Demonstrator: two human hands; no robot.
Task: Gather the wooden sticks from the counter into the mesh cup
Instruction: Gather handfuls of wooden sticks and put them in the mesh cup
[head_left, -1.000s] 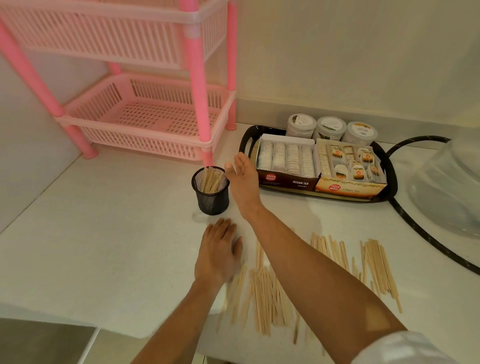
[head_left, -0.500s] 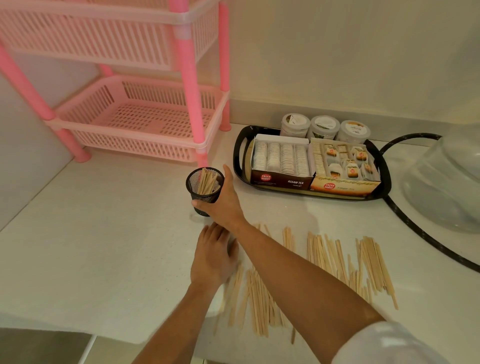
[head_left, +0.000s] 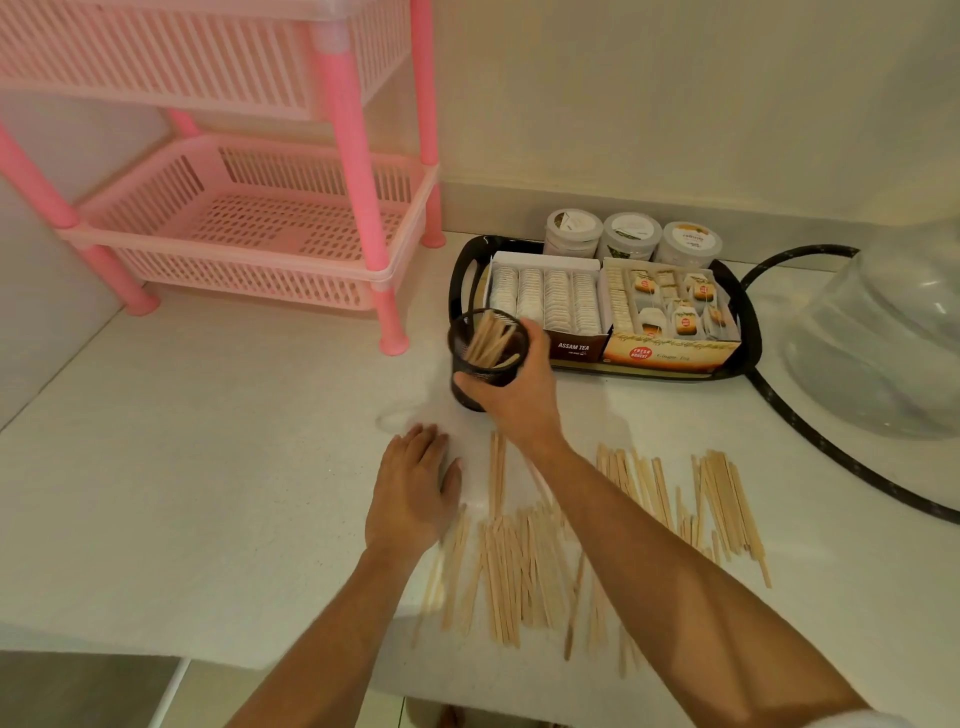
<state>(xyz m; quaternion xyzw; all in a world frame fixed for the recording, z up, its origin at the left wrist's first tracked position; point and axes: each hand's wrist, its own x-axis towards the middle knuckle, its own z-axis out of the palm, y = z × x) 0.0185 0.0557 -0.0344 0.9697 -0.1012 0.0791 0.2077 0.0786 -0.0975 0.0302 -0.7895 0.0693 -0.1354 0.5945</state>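
A black mesh cup (head_left: 482, 349) with several wooden sticks inside is gripped by my right hand (head_left: 519, 392), tilted and seemingly just off the white counter (head_left: 208, 467), right beside the black tray. Many loose wooden sticks (head_left: 519, 566) lie spread on the counter near its front edge, partly hidden under my right forearm. A second cluster of sticks (head_left: 722, 499) lies further right. My left hand (head_left: 413, 491) rests flat on the counter, fingers together, at the left end of the spread, holding nothing.
A pink plastic basket rack (head_left: 249, 244) stands at the back left. A black tray (head_left: 748, 322) holds tea-bag boxes (head_left: 550, 301) and three lidded tubs (head_left: 628, 236). A clear dome (head_left: 883, 338) and a black hose (head_left: 810, 431) occupy the right side.
My right hand closed around the mesh cup, then carried it to the right toward the tray and tilted it. My left hand stayed flat on the counter.
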